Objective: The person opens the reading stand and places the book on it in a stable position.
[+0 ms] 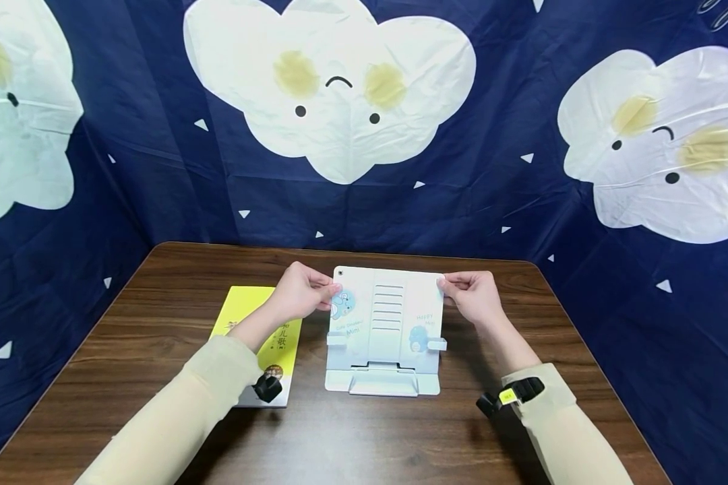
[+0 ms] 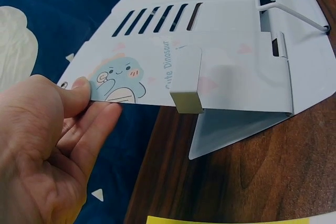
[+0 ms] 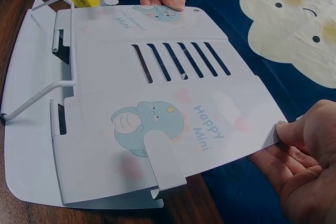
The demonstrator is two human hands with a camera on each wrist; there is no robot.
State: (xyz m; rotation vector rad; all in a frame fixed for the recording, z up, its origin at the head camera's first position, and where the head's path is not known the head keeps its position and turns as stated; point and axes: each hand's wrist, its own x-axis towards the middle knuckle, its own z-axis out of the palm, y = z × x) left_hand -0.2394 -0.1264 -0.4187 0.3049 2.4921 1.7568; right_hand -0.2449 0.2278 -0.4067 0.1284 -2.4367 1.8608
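Observation:
A white book stand (image 1: 388, 343) with blue cartoon dinosaurs and a slotted back panel stands in the middle of the table. My left hand (image 1: 303, 291) pinches the upper left edge of its panel between thumb and fingers. At the opposite upper corner, my right hand (image 1: 472, 295) pinches the panel the same way. In the left wrist view the panel (image 2: 142, 61) is tilted up from its base (image 2: 310, 51), with a side clip (image 2: 187, 82) near the edge. A wire bracket (image 3: 44, 95) joins panel and base in the right wrist view.
A yellow-covered book (image 1: 288, 343) lies left of the stand, partly hidden beneath my left forearm. The wooden table (image 1: 400, 444) ends at the back against a dark blue cloth (image 1: 267, 229) with white cloud shapes.

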